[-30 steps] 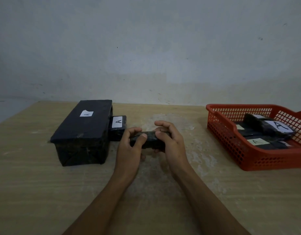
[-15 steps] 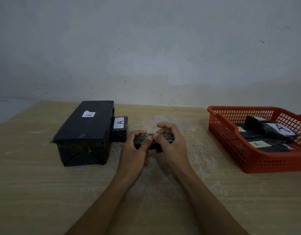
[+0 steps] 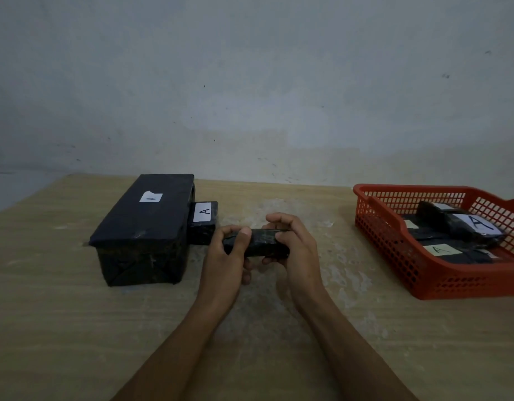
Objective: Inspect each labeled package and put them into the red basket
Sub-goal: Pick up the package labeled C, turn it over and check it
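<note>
Both hands, left hand (image 3: 225,256) and right hand (image 3: 293,250), grip a small black package (image 3: 261,243) above the bench (image 3: 61,328), fingers curled round its ends, apparently for inspection, left of the red basket (image 3: 394,250).

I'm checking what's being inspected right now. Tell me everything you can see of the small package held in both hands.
The small package is a dark, oblong block in glossy, wrinkled black wrap. It lies level, held above the table, left of the red basket. The left hand grips its left end, the right hand its right end. No label shows.
</note>
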Tool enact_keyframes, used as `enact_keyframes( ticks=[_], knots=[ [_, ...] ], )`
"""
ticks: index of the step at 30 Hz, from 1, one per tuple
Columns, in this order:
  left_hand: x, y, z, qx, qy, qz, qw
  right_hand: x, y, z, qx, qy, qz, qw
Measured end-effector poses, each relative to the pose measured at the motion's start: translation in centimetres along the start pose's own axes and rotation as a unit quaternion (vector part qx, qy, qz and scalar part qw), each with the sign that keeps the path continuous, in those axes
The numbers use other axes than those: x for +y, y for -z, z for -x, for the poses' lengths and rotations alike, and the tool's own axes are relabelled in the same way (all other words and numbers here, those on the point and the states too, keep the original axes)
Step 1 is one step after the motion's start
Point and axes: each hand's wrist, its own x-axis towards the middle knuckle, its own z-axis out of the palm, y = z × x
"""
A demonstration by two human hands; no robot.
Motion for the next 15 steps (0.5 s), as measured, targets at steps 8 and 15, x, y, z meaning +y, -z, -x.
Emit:
enact_keyframes(
  ticks=[8, 15],
  knots=[
    [0.07, -0.08, 0.17, -0.003, -0.01, -0.022, 1.0, 0.6, 0.05, 0.12, -0.009, 0.019, 0.074, 0.997],
    [0.01, -0.05, 0.13, 0.002, -0.011, 0.0, 1.0, 0.94, 0.22, 0.12, 0.002, 0.041, 0.12, 0.992]
  ],
)
